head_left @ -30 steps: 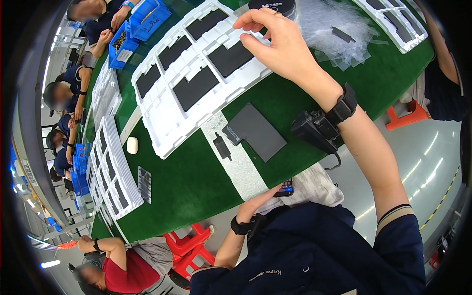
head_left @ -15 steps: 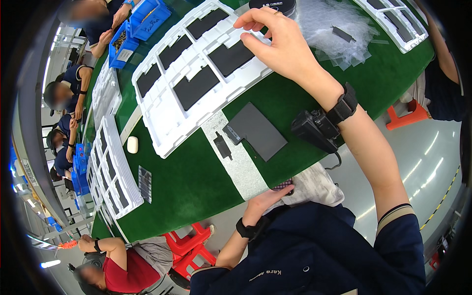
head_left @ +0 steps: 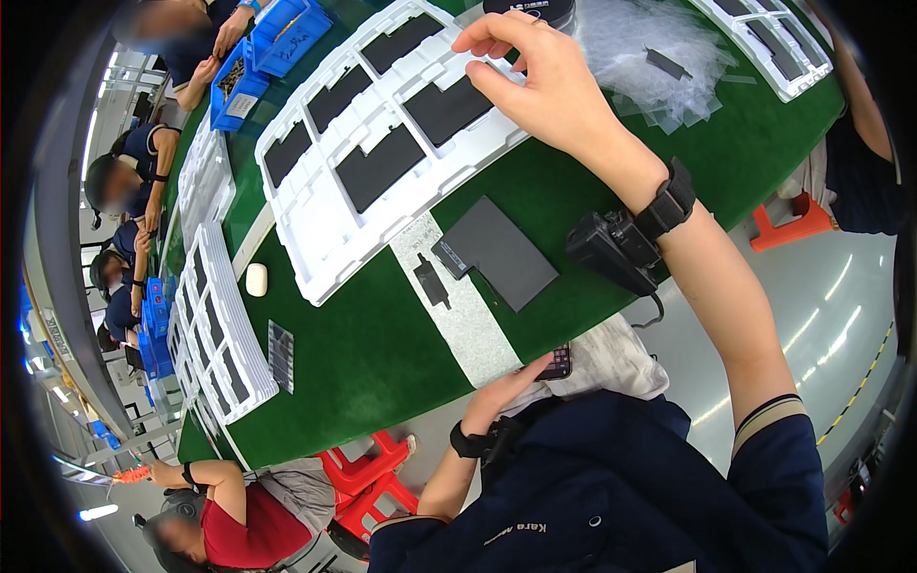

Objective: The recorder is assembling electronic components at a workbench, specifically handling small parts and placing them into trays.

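My left hand (head_left: 503, 390) is low by the table's front edge, gripping a phone (head_left: 557, 363) with a lit screen; its lower fingers are hidden. My right hand (head_left: 544, 81) hovers over the right end of a white plastic tray (head_left: 330, 258), thumb and fingers curved apart with nothing between them. Flat black notched pieces (head_left: 380, 169) sit in the tray's pockets. In front of the tray lies a dark grey L-shaped flat piece (head_left: 501, 253), partly over a pale textured strip (head_left: 487, 344). A small black tabbed piece (head_left: 432, 283) rests on that strip.
Clear plastic films (head_left: 654, 62) are heaped right of my hand, beside a round black container (head_left: 535, 11). A black device (head_left: 611, 250) is near my right wrist. Stacked trays (head_left: 215, 334), a white oval object (head_left: 256, 280) and blue bins (head_left: 287, 38) are leftward. Co-workers sit around.
My left thumb has drawn back leftward off the phone, uncovering more of its screen. My right hand stays almost still.
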`<action>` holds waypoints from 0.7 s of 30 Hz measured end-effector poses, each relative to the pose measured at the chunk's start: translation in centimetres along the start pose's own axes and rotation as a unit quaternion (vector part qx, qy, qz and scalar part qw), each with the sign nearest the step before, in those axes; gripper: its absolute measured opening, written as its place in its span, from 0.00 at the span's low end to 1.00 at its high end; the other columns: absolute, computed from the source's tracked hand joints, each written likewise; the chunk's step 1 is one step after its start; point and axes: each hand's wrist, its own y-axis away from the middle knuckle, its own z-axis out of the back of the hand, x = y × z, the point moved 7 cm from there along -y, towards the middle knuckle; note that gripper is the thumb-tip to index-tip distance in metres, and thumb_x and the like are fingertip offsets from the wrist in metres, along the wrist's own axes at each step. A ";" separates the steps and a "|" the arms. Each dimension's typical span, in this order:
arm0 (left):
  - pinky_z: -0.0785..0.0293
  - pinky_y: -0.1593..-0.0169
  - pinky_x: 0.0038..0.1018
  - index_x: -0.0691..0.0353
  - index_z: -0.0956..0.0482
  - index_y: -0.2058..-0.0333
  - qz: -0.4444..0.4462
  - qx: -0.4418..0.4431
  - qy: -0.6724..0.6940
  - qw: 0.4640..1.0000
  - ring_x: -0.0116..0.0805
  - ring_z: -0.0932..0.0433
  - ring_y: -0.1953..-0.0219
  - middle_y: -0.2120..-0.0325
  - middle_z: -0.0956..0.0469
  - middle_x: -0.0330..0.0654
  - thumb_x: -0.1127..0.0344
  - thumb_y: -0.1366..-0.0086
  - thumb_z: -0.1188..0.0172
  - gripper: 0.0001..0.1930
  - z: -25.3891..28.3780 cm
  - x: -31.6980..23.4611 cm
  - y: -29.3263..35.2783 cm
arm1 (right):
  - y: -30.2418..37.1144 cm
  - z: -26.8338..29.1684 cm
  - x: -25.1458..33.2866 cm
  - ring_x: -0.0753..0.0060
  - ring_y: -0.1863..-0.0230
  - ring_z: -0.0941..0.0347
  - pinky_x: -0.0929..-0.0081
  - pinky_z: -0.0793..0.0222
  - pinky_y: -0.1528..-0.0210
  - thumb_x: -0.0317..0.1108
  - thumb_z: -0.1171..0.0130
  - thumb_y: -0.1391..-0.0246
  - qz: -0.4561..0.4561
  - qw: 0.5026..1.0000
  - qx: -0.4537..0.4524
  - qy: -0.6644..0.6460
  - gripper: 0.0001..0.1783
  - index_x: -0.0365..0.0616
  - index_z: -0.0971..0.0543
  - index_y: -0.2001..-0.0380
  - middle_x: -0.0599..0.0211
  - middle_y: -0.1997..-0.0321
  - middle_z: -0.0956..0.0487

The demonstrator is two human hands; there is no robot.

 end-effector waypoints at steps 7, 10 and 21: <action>0.37 0.49 0.25 0.64 0.28 0.55 0.075 -0.038 -0.042 0.996 0.35 0.29 0.54 0.55 0.27 0.44 0.55 0.41 0.47 0.21 2.2 5.6 1.0 | 0.0 -0.1 0.0 0.67 0.67 0.29 0.74 0.33 0.67 0.33 0.46 0.59 0.003 1.000 -0.004 -0.005 0.10 0.42 0.24 0.71 0.61 0.71 0.27; 0.37 0.48 0.26 0.64 0.28 0.55 0.091 -0.028 -0.099 0.990 0.38 0.30 0.53 0.55 0.27 0.44 0.55 0.41 0.48 0.21 2.3 6.0 0.7 | 0.1 0.0 -0.2 0.67 0.67 0.29 0.74 0.33 0.66 0.33 0.46 0.59 -0.002 1.000 0.000 0.000 0.10 0.42 0.24 0.71 0.61 0.71 0.26; 0.32 0.53 0.26 0.66 0.26 0.57 0.080 -0.033 -0.039 0.995 0.34 0.27 0.58 0.60 0.25 0.44 0.58 0.41 0.45 0.18 1.7 4.9 0.3 | 0.2 -0.2 -0.4 0.67 0.66 0.29 0.74 0.33 0.66 0.33 0.45 0.59 0.002 1.000 -0.009 -0.008 0.10 0.42 0.24 0.71 0.61 0.71 0.26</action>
